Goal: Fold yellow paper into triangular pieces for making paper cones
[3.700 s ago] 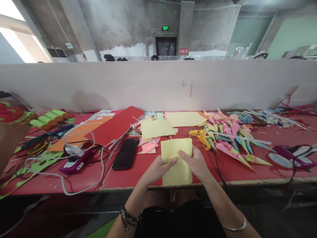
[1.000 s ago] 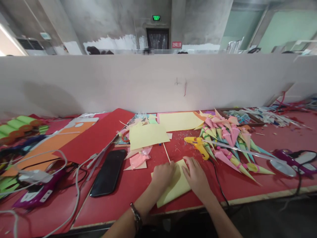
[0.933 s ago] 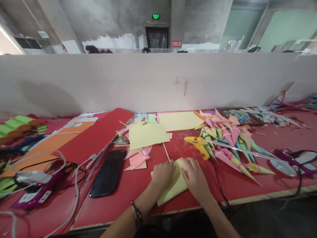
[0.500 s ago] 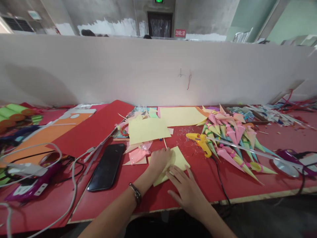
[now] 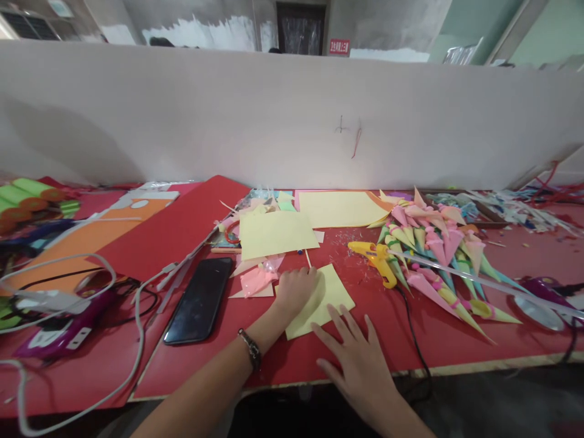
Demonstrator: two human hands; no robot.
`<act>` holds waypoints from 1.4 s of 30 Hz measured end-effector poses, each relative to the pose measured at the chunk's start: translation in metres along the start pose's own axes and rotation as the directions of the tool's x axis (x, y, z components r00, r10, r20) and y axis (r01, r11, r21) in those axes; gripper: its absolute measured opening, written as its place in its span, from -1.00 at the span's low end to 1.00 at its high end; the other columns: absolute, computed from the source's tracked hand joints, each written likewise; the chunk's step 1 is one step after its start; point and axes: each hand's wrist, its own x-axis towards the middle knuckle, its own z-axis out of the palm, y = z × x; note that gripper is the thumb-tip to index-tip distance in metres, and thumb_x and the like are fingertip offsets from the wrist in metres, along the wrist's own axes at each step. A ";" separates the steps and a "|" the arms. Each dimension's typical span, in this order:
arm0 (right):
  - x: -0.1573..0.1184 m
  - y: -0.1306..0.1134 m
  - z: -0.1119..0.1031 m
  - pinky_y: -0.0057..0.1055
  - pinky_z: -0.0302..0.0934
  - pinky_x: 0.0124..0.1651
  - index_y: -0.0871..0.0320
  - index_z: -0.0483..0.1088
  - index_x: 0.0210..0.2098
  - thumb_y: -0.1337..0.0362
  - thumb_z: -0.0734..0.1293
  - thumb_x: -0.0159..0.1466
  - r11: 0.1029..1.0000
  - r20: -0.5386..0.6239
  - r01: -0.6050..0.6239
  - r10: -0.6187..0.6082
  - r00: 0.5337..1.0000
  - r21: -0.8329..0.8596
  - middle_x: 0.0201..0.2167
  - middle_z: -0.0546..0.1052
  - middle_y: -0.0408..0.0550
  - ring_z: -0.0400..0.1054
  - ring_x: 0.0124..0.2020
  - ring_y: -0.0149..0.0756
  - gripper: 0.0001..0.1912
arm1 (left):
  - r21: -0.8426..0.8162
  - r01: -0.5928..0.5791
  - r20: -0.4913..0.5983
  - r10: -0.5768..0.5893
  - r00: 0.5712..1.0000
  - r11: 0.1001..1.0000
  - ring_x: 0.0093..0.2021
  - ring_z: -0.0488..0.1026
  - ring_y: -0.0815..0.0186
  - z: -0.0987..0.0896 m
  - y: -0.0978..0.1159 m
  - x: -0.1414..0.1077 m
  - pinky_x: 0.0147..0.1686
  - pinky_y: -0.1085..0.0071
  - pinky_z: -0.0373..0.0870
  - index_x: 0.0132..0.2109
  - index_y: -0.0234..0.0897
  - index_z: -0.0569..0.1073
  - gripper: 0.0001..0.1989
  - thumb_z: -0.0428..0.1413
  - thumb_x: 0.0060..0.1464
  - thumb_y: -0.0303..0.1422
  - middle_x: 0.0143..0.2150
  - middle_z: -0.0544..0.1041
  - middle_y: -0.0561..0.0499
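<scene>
A pale yellow sheet of paper point(image 5: 326, 298) lies at an angle on the red tabletop in front of me. On its left part rests my left hand point(image 5: 294, 293), closed, with the fingers curled under; whatever they hold is hidden. Just beyond the knuckles shows a thin pale stick point(image 5: 308, 258), and I cannot tell whether the hand grips it. My right hand point(image 5: 353, 350) is open, fingers spread, with its fingertips at the sheet's lower right edge. It holds nothing.
Left of my hands lie a black phone point(image 5: 199, 301) and a pink packet point(image 5: 256, 280). A yellow glue gun point(image 5: 374, 258) lies at right beside piled paper cones point(image 5: 438, 249). Another yellow sheet point(image 5: 278, 234) is behind. White cables point(image 5: 137, 340) cross the left side; a partition point(image 5: 274, 121) stands behind.
My right hand has slid back and right off most of the sheet, its fingers spreading wider. My left hand stays closed on the paper. The whole view has shifted slightly.
</scene>
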 end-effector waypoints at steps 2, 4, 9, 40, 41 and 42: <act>-0.004 0.006 0.002 0.16 -0.15 0.02 -0.17 -0.08 0.15 0.03 0.03 0.22 0.999 -0.020 -0.036 0.035 0.999 -0.034 0.18 0.07 -0.06 -0.05 0.16 -0.04 -0.50 | 0.008 -0.011 -0.010 0.011 1.000 1.000 -0.30 0.43 0.16 -0.001 -0.001 -0.001 -0.41 0.33 0.28 -0.19 -0.34 0.36 -0.79 -0.14 0.09 -0.49 -0.36 0.45 -0.14; -0.008 0.012 0.003 0.13 -0.14 0.04 -0.11 -0.05 0.16 0.06 0.02 0.23 0.994 -0.056 -0.088 0.085 0.995 -0.063 0.18 0.08 -0.07 -0.04 0.16 -0.07 -0.51 | 0.018 -0.024 -0.025 0.024 0.999 1.000 -0.27 0.41 0.15 -0.003 -0.001 0.000 -0.38 0.31 0.27 -0.19 -0.35 0.36 -0.79 -0.14 0.09 -0.50 -0.34 0.44 -0.15; -0.012 0.022 0.002 0.01 -0.05 0.03 -0.03 0.06 0.13 0.08 0.07 0.22 0.986 -0.128 -0.137 0.125 0.984 -0.094 0.13 0.19 -0.09 0.00 0.14 -0.06 -0.52 | 0.040 -0.070 -0.087 0.073 0.994 0.997 -0.14 0.32 0.09 -0.010 0.001 0.000 -0.27 0.22 0.23 -0.11 -0.37 0.32 -0.72 -0.22 0.13 -0.47 -0.18 0.39 -0.22; 0.046 -0.013 -0.015 -0.32 0.11 -0.25 0.15 0.27 -0.31 0.11 0.26 0.08 1.000 -0.110 -0.007 0.009 0.994 0.018 -0.26 0.35 -0.03 0.19 -0.21 -0.20 -0.74 | -0.274 -0.556 0.048 0.589 0.807 0.785 0.20 -0.02 0.26 -0.006 -0.066 -0.106 0.16 0.26 -0.15 0.17 -0.03 0.05 -0.50 -0.07 0.08 -0.18 0.20 0.14 0.05; 0.049 -0.016 -0.014 -0.32 0.10 -0.25 0.14 0.26 -0.32 0.11 0.27 0.07 1.000 -0.114 0.000 0.003 0.993 0.029 -0.27 0.35 -0.05 0.19 -0.22 -0.21 -0.74 | -0.279 -0.564 0.046 0.597 0.801 0.777 0.21 -0.02 0.25 -0.007 -0.066 -0.105 0.16 0.26 -0.14 0.17 -0.03 0.06 -0.49 -0.06 0.07 -0.18 0.20 0.13 0.05; 0.051 -0.018 -0.013 -0.32 0.10 -0.25 0.13 0.25 -0.33 0.12 0.27 0.06 0.999 -0.116 0.008 -0.003 0.993 0.043 -0.28 0.34 -0.07 0.18 -0.22 -0.21 -0.75 | -0.285 -0.568 0.044 0.603 0.797 0.772 0.21 -0.03 0.25 -0.008 -0.067 -0.105 0.15 0.26 -0.12 0.17 -0.03 0.06 -0.49 -0.05 0.07 -0.18 0.20 0.13 0.05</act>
